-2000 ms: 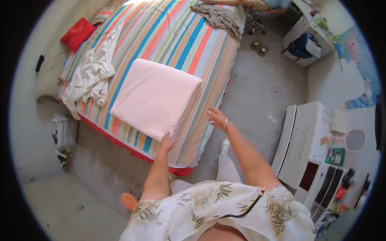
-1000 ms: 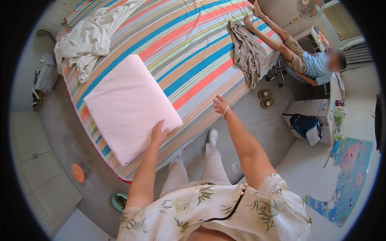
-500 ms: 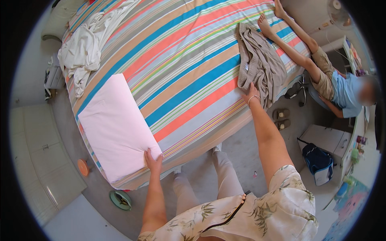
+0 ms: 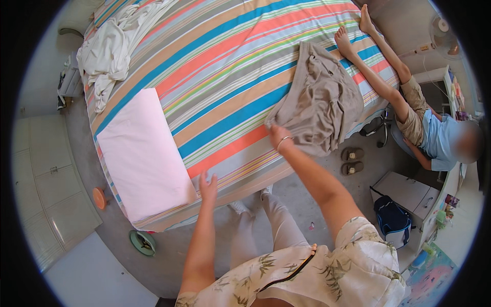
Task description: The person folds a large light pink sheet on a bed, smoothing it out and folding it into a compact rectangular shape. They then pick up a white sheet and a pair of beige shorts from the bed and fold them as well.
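My right hand (image 4: 280, 135) is closed on the near-left corner of a crumpled grey-brown garment (image 4: 327, 102) lying on the striped bed sheet (image 4: 225, 102). Its exact kind is hard to make out from the folds. Part of the cloth spreads out to the hand in a pulled-out fold. My left hand (image 4: 208, 187) hovers at the bed's near edge, fingers apart and holding nothing. Just left of it lies a pale pink padded rectangle (image 4: 143, 158), like a pillow, which the hand does not appear to touch.
A crumpled white cloth (image 4: 110, 56) lies at the bed's far left. At the right sits a person (image 4: 440, 138), bare feet on the bed. Slippers (image 4: 352, 160), a dark blue bag (image 4: 393, 212), an orange stool (image 4: 99, 198) and a green hat-like object (image 4: 142, 243) are on the floor.
My right hand has moved left, drawing the garment's near corner along the bed toward the middle. My left hand has come off the pink padded rectangle and shifted slightly right.
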A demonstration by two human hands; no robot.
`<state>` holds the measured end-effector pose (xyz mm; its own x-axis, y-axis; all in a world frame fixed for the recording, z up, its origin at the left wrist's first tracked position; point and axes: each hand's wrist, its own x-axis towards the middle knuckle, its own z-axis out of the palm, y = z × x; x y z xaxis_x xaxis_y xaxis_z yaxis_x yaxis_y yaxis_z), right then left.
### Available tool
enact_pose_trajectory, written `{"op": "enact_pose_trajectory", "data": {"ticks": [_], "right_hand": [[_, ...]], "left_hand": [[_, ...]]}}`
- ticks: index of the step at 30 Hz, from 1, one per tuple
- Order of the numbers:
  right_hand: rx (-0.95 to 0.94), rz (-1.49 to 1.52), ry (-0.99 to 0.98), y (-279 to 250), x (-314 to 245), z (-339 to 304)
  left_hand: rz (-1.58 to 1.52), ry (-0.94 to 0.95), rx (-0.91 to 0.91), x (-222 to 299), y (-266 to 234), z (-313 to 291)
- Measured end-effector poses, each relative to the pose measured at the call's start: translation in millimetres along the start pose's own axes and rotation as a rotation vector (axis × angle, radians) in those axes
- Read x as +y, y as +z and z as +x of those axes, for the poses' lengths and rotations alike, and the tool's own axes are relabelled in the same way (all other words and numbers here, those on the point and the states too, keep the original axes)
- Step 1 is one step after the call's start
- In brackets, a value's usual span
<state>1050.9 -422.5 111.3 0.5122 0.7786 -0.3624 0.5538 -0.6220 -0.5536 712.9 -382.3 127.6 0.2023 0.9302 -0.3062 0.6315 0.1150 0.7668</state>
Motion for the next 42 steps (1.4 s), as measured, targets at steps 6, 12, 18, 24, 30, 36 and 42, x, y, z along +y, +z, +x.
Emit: {"op": "enact_pose_trajectory", "data": {"ticks": [6, 12, 18, 24, 30, 36, 42], "right_hand": [[-0.258, 0.116, -0.189, 86.7, -86.0, -64.5], [-0.403, 0.281, -0.444, 97.2, -98.9, -87.4], [0.136, 0.294, -0.145, 30.6, -31.6, 39.3], [0.449, 0.09, -0.176, -9.9, -37.1, 127.7], [0.212, -0.225, 0.166, 3.9, -106.5, 155.2], [-0.004, -0.304, 0.344, 5.1, -109.8, 174.1], [0.261, 0.447, 0.072, -13.3, 20.5, 179.8]], "left_hand": [[-0.641, -0.568, -0.34, 39.4, 30.1, 23.9], [-0.738, -0.855, -0.354, -9.4, 6.0, 33.9], [-0.715, -0.715, -0.304, -11.3, 17.1, 28.8], [-0.871, -0.733, -0.264, -41.3, 20.8, 38.5], [-0.97, -0.793, -0.213, -25.3, 5.1, 53.8], [-0.746, -0.708, -0.485, -28.2, 4.1, 59.8], [-0.412, -0.382, -0.518, -46.6, 15.7, 56.8]]}}
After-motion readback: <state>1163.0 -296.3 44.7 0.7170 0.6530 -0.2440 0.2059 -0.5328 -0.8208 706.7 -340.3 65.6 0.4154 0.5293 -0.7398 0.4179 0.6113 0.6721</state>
